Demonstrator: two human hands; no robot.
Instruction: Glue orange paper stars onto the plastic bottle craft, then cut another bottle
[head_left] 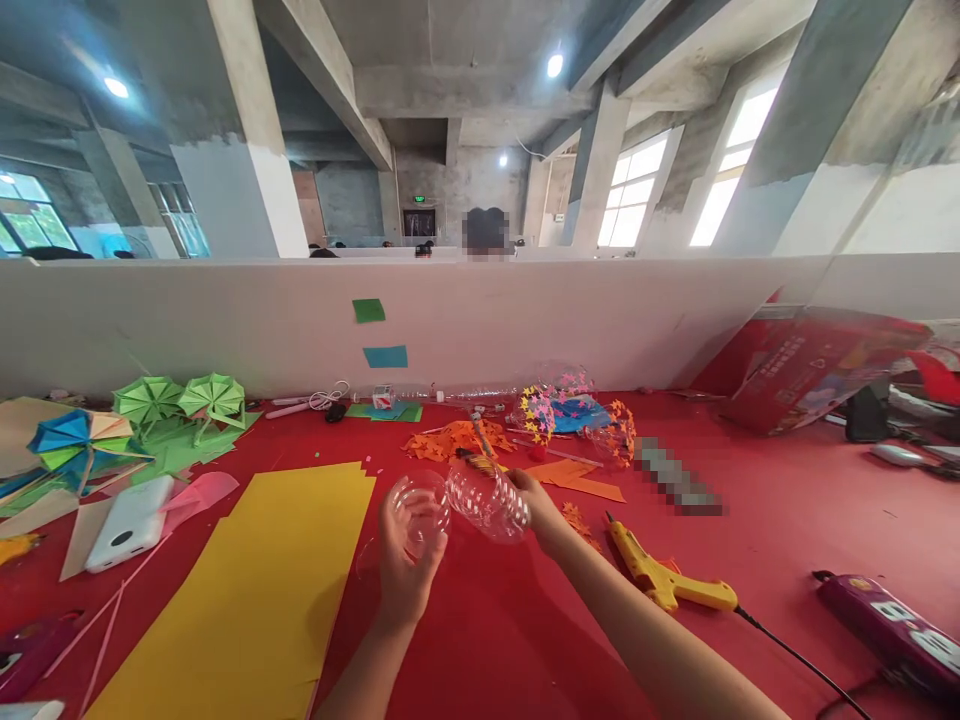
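My left hand [406,575] is wrapped round a clear round plastic piece [424,505], which looks like a cut part of a bottle. In my right hand [538,502] is a ribbed clear plastic bottle piece [487,500], tilted and held close beside the left piece. Whether the two pieces touch, I cannot tell. Just behind them lie orange paper stars [446,442] in a heap. Farther back are clear plastic pieces decorated with pink, yellow and orange stars [536,412]. To the right of my right forearm rests a yellow glue gun [664,575] with a black cord.
Yellow paper sheets [247,570] are stacked at the left on the red table [480,640]. Folded paper umbrellas [150,400] and a white power bank [131,525] sit farther left. A purple pencil case [892,625] and a red box [825,370] are at right. A white partition [465,320] stands behind.
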